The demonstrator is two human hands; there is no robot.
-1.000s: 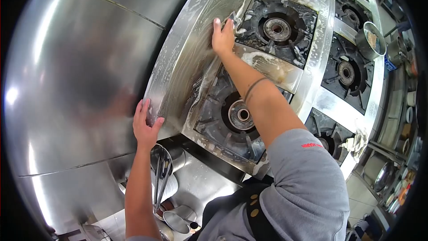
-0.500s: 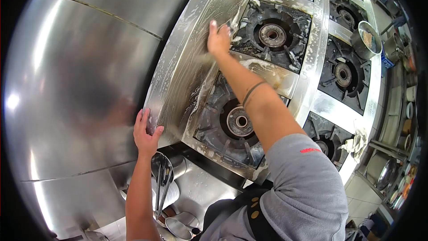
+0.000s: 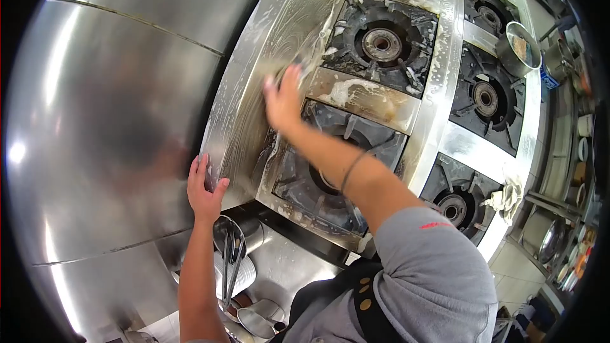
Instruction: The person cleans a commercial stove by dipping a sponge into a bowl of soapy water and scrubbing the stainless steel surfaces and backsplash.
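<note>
A soapy steel back panel (image 3: 254, 121) rises behind the gas stove. My right hand (image 3: 284, 103) presses against this panel, its fingers partly curled and blurred by motion. Something small and dark shows at its fingertips, too smeared to name. Below my right forearm lies the nearest burner (image 3: 324, 174), half covered by the arm. Beyond the hand is another burner (image 3: 382, 44) with foam on its black grate. My left hand (image 3: 206, 190) rests on the panel's near end with thumb and fingers apart, holding nothing.
A pot (image 3: 519, 49) stands on the stove's far side, and a crumpled cloth (image 3: 506, 199) hangs at its right edge. Below my left hand, a metal container (image 3: 244, 232) with tongs stands beside stacked white bowls (image 3: 244, 276). Shelves (image 3: 559, 171) line the right.
My right hand has swept along the back panel toward me and a little left. My left hand stays at the panel's end. The view has shifted slightly.
</note>
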